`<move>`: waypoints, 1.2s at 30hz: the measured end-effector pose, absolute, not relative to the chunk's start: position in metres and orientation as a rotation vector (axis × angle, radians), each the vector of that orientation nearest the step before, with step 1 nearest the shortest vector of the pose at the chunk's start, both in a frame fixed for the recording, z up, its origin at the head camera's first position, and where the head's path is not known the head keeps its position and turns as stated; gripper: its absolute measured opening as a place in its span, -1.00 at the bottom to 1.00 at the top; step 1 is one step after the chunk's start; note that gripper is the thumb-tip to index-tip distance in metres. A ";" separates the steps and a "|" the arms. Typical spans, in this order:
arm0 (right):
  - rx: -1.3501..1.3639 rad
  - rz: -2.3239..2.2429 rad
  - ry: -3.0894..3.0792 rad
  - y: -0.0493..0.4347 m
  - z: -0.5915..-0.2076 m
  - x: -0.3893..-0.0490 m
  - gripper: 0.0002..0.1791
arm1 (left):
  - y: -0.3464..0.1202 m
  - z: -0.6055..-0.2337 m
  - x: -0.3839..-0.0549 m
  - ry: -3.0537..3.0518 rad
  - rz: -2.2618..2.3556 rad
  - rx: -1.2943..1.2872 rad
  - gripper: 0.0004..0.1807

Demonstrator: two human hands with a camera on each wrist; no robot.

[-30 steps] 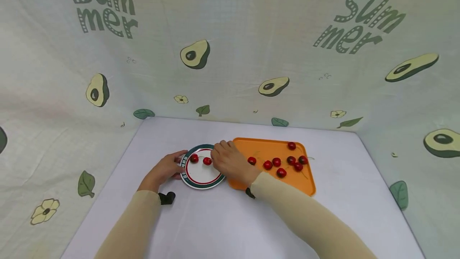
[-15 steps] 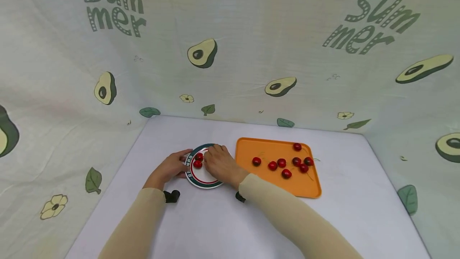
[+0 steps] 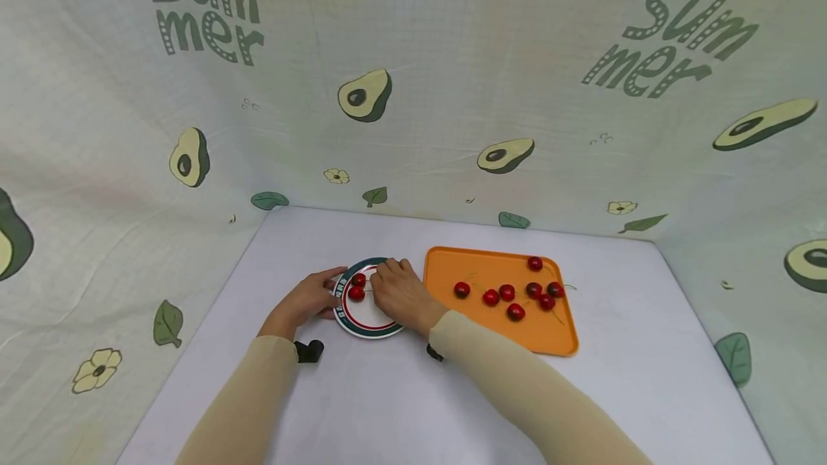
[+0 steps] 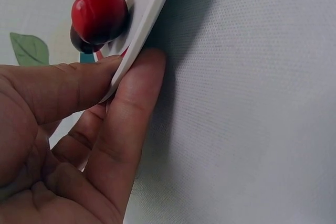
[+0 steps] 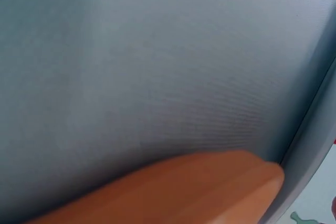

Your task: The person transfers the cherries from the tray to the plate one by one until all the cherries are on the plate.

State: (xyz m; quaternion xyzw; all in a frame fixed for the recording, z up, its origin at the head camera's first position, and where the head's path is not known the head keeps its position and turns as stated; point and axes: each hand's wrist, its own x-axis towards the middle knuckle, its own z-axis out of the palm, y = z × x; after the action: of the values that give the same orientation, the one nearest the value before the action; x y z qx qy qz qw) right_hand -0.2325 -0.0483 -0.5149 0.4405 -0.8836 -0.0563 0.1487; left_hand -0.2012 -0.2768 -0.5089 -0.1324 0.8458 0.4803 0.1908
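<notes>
White table (image 3: 388,407); plate cherries (image 3: 357,293) closer, seemingly touching.

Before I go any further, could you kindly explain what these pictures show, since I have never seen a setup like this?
There is no machine here: the work is done by a person's two bare hands. The large picture comes from a camera worn on the head, looking forward and down; each smaller one comes from a camera on one wrist. On the white table lie a round plate with two cherries showing, and, to its right, an orange tray with more cherries. The left hand grips the plate's rim; its wrist picture shows the thumb on the upper side and fingers underneath. The right hand is over the plate; what it holds, if anything, is hidden.
</notes>
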 end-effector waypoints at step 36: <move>1.015 -0.123 -2.596 0.142 -0.486 -0.246 -0.70 | -0.274 -0.507 -0.195 2.396 1.357 -0.328 -0.15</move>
State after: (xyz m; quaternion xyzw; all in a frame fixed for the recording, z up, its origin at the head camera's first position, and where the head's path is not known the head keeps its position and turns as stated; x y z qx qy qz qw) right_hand -0.2456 0.1424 -0.4861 0.3581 -0.9162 -0.0434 0.1747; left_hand -0.1949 -0.2736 -0.5073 -0.1163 0.8495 0.4809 0.1833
